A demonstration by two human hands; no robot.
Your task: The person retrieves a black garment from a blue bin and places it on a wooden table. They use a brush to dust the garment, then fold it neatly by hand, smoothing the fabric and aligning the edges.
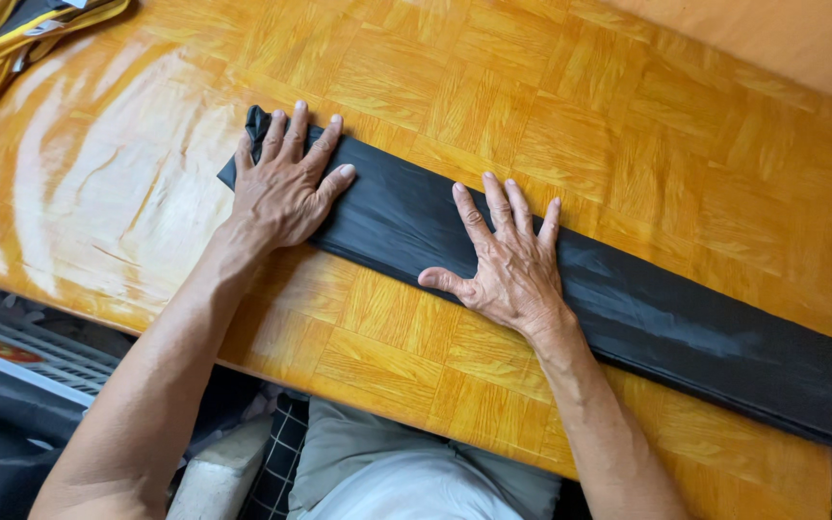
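A long black bag [647,318], folded into a flat narrow strip, lies slantwise across the table [551,116]. Both hands rest on it, palms down and fingers spread, grasping nothing.

The left hand [281,188] presses the strip's near end, where the plastic bunches into a small crumpled tip just beyond the fingertips. Its fingers reach across the width of the strip, and the heel of the palm sits on the bare wood at the strip's near edge. The wrist and forearm run back off the table edge.

The right hand [507,260] lies flat further along the same strip, apart from the left, with a short bare stretch of black plastic between the two. Its fingers point toward the strip's far edge, its thumb sticks out toward the left hand over the near edge, and its palm covers most of the width there.

Past the right hand, the strip runs on, smooth and slightly glossy, to the table's edge on that side.

Well beyond the left hand, at the table's far corner, lie dark straps [21,39] with yellow edging.
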